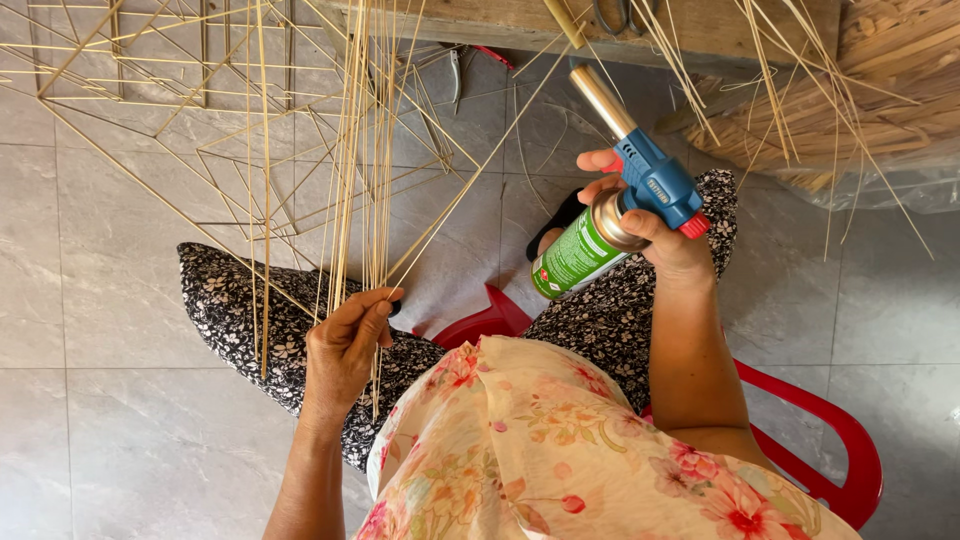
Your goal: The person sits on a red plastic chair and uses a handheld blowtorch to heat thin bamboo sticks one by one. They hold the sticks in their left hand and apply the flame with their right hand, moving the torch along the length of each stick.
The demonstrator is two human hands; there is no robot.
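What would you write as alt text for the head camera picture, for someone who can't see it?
A seated person's right hand holds a green gas can with a blue torch head, while the left hand grips a bundle of thin bamboo sticks. A stick frame lies on the grey tiled floor.

A bundle of thin pale bamboo sticks stands nearly upright at left. At right, a green gas can with a blue torch head tilts, its brass nozzle pointing far-left.

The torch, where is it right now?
In the head view, right of centre: the right hand grips the blue torch on its green canister, above the knee, nozzle pointing up-left.
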